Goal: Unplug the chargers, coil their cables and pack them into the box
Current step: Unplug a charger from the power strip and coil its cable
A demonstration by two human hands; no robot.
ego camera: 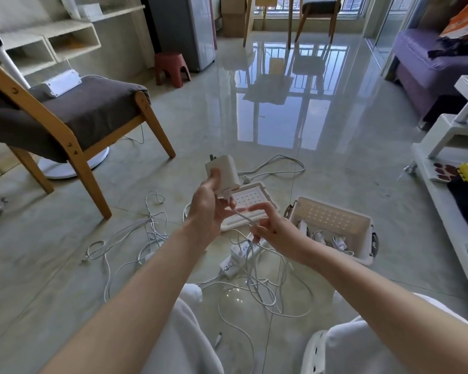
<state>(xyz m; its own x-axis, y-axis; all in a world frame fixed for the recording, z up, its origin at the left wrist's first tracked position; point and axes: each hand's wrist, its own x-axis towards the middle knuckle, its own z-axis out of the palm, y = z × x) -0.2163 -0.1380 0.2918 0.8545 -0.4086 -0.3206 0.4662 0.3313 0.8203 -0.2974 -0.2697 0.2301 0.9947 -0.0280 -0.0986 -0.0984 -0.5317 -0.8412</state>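
Charger gripped in left hand, thumb across its face, prongs up and away, held clear of the floor. Right hand pinches the cable between thumb and forefinger, just below where it leaves the charger's lower end.

Step, as judged: start of coiling.
- Keep the charger steady in the left hand and feed even, loose loops with the right.
- Slide the pinch along the cable rather than tug, since the slack drops into a tangle of other white leads.
- Avoid a sharp bend at the plug end.
- Cannot tell whether the far end is free, so check before drawing it in.

Layout from the grip: the cable runs from the charger across the left fingers to the right pinch. It then falls to the tangle over the strip, directly below the hands. The box stands open on the floor just right of the right forearm, with white leads already inside. Its lid lies flat behind the hands.
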